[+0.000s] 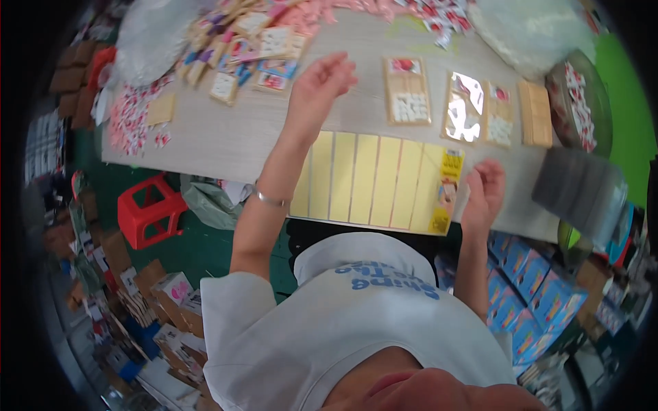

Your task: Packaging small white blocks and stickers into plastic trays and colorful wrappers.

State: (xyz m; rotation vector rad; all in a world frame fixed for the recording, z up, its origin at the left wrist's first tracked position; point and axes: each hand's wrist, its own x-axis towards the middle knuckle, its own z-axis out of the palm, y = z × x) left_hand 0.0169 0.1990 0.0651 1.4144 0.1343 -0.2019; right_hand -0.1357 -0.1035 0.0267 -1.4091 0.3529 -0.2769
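Observation:
My left hand [321, 85] is raised over the table, its fingers loosely bent and apart, with nothing visible in them. Below its wrist lies a long pale-yellow card [367, 179], divided into strips by thin lines, with a printed bright-yellow end [447, 192]. The forearm covers part of the card's left end. Just right of that printed end is my right hand [485, 186], fingers loosely curled and no object showing. Beyond the card lie a flat packet with white pieces [409, 92], a shiny clear-wrapped packet [463, 106] and another packet [498, 115].
Packets and wooden pieces [240, 48] pile up at the back left, near small red-and-white sachets [133, 120]. A wooden block [534, 113] and a bowl of sachets [581, 103] are at the right, by a grey translucent bin [579, 195]. A red stool [151, 211] stands on the floor.

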